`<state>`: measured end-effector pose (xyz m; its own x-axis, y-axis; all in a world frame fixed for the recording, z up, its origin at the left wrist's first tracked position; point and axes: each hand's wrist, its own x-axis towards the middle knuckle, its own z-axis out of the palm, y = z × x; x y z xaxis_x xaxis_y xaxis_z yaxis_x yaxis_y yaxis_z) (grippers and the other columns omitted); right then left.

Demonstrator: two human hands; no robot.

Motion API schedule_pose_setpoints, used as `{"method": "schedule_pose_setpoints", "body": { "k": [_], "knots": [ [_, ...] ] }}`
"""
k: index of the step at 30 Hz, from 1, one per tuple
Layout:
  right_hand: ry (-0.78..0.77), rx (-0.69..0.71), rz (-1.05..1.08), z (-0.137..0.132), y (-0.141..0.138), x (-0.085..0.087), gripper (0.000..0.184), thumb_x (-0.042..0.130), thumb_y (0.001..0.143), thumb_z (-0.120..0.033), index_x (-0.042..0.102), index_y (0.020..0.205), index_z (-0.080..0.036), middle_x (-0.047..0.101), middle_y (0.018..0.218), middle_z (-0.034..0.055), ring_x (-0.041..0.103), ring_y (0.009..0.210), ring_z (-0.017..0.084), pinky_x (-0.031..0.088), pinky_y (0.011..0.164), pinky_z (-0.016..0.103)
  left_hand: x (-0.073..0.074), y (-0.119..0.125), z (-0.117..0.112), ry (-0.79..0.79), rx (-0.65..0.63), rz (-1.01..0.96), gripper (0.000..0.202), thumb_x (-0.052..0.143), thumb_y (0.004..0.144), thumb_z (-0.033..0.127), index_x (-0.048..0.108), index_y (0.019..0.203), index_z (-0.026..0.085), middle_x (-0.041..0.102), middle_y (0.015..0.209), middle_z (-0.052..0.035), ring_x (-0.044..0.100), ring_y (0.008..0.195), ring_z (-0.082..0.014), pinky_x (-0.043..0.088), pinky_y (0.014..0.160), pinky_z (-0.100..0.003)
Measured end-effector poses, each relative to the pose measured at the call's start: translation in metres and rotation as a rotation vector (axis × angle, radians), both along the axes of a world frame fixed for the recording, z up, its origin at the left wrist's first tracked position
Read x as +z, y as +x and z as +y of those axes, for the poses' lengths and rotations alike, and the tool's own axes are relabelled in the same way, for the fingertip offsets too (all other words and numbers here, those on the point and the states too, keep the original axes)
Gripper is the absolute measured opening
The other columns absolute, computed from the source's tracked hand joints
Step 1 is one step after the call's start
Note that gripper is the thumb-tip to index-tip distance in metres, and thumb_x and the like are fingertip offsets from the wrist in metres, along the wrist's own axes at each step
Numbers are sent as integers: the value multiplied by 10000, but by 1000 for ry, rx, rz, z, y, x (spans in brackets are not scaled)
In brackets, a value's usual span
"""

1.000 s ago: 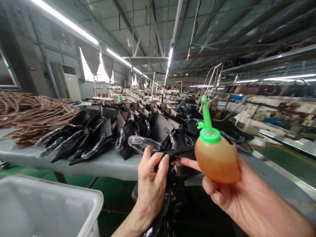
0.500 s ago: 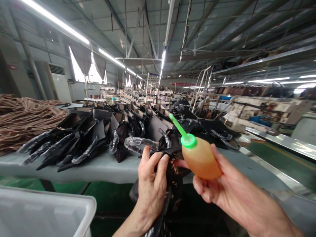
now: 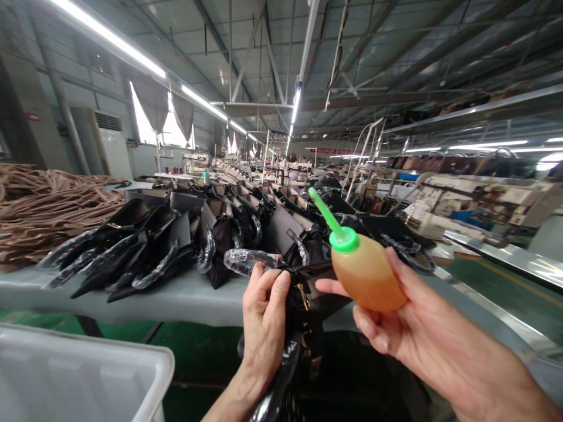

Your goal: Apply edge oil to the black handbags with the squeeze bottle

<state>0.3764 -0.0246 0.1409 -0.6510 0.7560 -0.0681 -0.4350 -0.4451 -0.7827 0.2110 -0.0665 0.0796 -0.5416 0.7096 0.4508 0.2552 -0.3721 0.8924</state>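
While the left hand [image 3: 264, 328] is pinching the top edge of a black leather handbag [image 3: 308, 299] between thumb and curled fingers, the right hand [image 3: 413, 334] is wrapping partly open around a squeeze bottle [image 3: 367, 272], its extended index finger [image 3: 328, 286] reaching just beside the bag's flap without clearly touching it.

The translucent bottle is holding an amber liquid and is tilting up and to the left, with a bright green cap [image 3: 344, 239] and long tapered nozzle [image 3: 325, 211] pointing away from the bag. The handbag is hanging just in front of the near edge of the grey table [image 3: 132, 302], with a gold-coloured clasp [image 3: 302, 296] showing and its handle [image 3: 250, 262] sheathed in clear, crinkled plastic film.

Across the table, more black handbags [image 3: 153, 240] are standing close together in rows, their handles also wrapped in film. A heap of long tan straps [image 3: 53, 205] is lying at the table's far left, looped in loose, flat bands. Below the table's near edge, a white plastic bin [image 3: 83, 375] is sitting on the left, with its thick, rounded rim cut off by the frame, beside a stretch of green floor [image 3: 197, 351].
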Motion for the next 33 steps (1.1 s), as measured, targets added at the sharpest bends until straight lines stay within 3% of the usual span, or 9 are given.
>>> {"method": "schedule_pose_setpoints", "body": {
  "k": [7, 14, 16, 18, 21, 24, 27, 30, 33],
  "knots": [
    [48, 104, -109, 2, -6, -5, 478, 452, 977, -452, 646, 1107, -35, 650, 1016, 224, 636, 586, 168, 544, 469, 215, -4, 5, 2, 58, 11, -7, 316, 474, 917, 337, 529, 652, 174, 487, 889, -13, 473, 864, -156, 366, 804, -239],
    [3, 141, -119, 0, -14, 5, 513, 329, 1018, -418, 642, 1083, -17, 664, 944, 223, 602, 473, 134, 499, 395, 179, -8, 4, 8, 24, 2, 72, 324, 442, 929, 362, 581, 691, 192, 462, 789, -11, 471, 795, -161, 390, 755, -260],
    [-9, 117, -102, 0, -18, 9, 531, 300, 1023, -410, 640, 1078, -6, 663, 932, 240, 612, 480, 148, 503, 391, 188, -12, 1, 8, -17, -8, 22, 341, 433, 926, 397, 625, 726, 198, 523, 835, -32, 505, 866, -189, 404, 812, -287],
    [-17, 89, -88, 1, -20, 11, 557, 290, 1022, -420, 636, 1072, 13, 653, 955, 265, 615, 485, 157, 502, 382, 195, -17, -3, 7, -63, -1, -53, 352, 429, 918, 424, 688, 822, 205, 591, 979, -65, 500, 1062, -242, 370, 949, -340],
    [-33, 74, -85, 5, -21, 11, 560, 302, 1017, -433, 631, 1071, 17, 644, 974, 280, 614, 480, 162, 497, 371, 202, -23, -10, 3, -55, -60, -67, 345, 479, 882, 449, 707, 983, 210, 575, 1173, -82, 434, 1217, -282, 321, 1038, -379],
    [-31, 88, -60, 9, -21, 6, 522, 301, 1023, -415, 626, 1082, -11, 649, 979, 266, 617, 489, 158, 502, 386, 201, -22, -12, -1, -31, -173, 24, 336, 620, 797, 428, 669, 1046, 209, 552, 1094, -69, 553, 1002, -230, 458, 866, -314],
    [-31, 133, -7, 12, -22, 1, 579, 245, 1031, -442, 625, 1059, -6, 666, 864, 224, 603, 464, 138, 488, 387, 178, -14, -9, -3, -65, -160, 55, 257, 645, 791, 380, 663, 978, 204, 532, 940, -29, 569, 832, -161, 481, 724, -236],
    [-26, 257, 46, 13, -25, -3, 785, 108, 1007, -546, 628, 947, 40, 624, 626, 167, 580, 406, 140, 482, 381, 174, -12, -13, -4, -109, -135, 35, 259, 665, 771, 415, 675, 911, 197, 557, 882, -15, 583, 796, -149, 474, 674, -195],
    [-80, 323, 102, 18, -27, -4, 896, -36, 963, -599, 612, 937, 19, 638, 708, 157, 630, 466, 180, 509, 384, 222, -23, -27, 1, -118, -100, -17, 331, 756, 659, 443, 694, 860, 188, 618, 901, -20, 601, 827, -162, 470, 703, -181]
  ]
}}
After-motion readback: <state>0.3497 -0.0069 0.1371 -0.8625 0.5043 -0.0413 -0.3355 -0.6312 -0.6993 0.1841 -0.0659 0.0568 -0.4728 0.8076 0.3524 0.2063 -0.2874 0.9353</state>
